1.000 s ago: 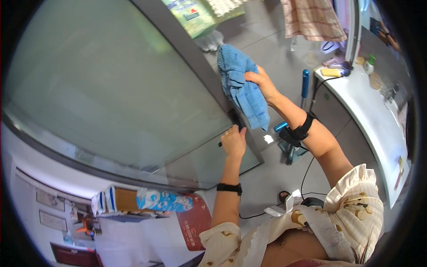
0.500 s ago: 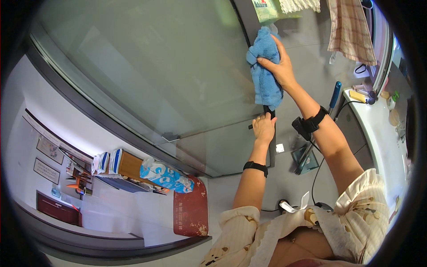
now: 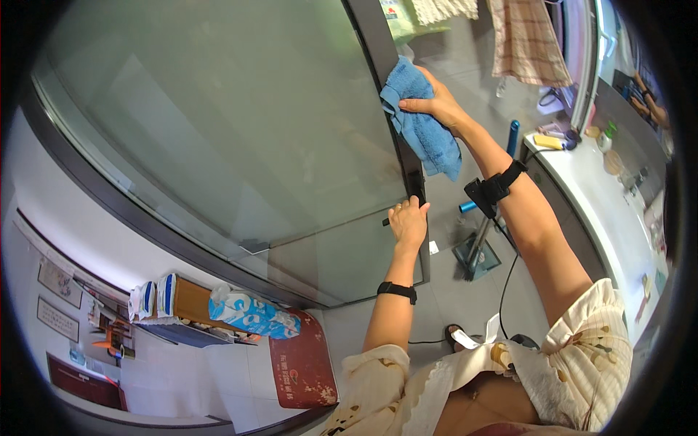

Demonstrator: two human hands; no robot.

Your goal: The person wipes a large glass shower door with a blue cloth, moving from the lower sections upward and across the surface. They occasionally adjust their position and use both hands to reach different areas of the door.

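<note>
A blue cloth (image 3: 430, 143) sits clamped in the fingers (image 3: 413, 106) of the right hand (image 3: 445, 114), seemingly against the grey frame (image 3: 376, 45) of a glass door (image 3: 254, 131) just left of them; the left hand (image 3: 409, 221) meets a black handle (image 3: 415, 183) just beyond its fingers, though whether they close on it cannot be told. Even contact likely calls for the cloth spread flat beneath the right fingers, pressed lightly along the frame, with the left fingers steadying the door.
</note>
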